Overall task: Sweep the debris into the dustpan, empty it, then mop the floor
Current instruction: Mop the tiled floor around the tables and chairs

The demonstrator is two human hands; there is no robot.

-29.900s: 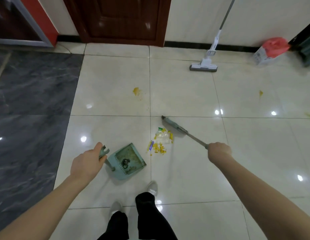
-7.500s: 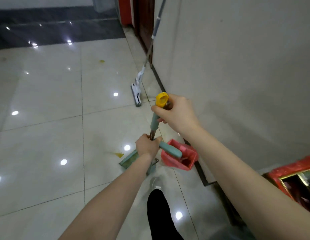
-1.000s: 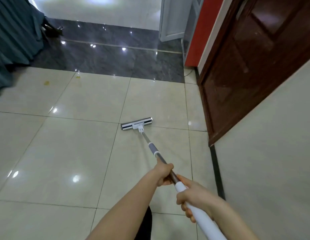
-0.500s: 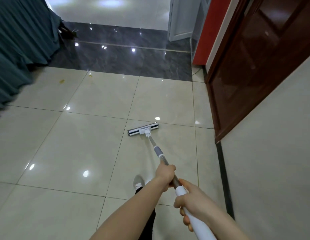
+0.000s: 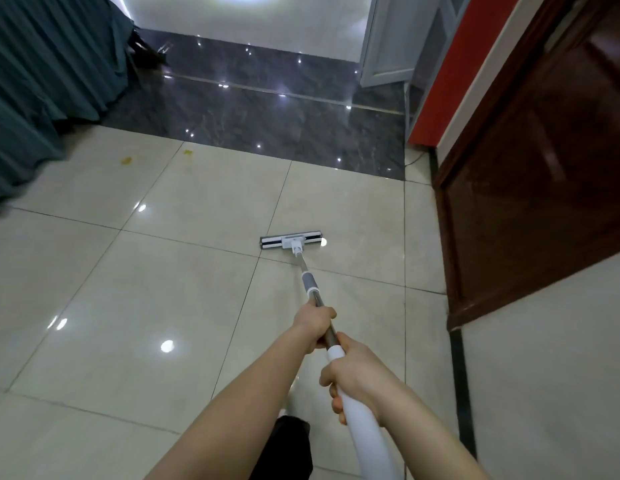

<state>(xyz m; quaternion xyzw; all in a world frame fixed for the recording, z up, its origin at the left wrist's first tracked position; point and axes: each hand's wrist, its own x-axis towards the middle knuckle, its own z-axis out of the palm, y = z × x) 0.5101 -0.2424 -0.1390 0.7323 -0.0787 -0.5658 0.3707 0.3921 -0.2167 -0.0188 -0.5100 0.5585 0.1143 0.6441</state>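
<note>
We hold the mop with both hands: left hand wrapped round the metal shaft, right hand round the white grip. It looks light and stiff, and its flat head should glide on the glossy floor.

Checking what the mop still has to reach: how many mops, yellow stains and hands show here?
Mop: 1
Yellow stains: 2
Hands gripping the mop, left hand and right hand: 2
Total: 5
</note>
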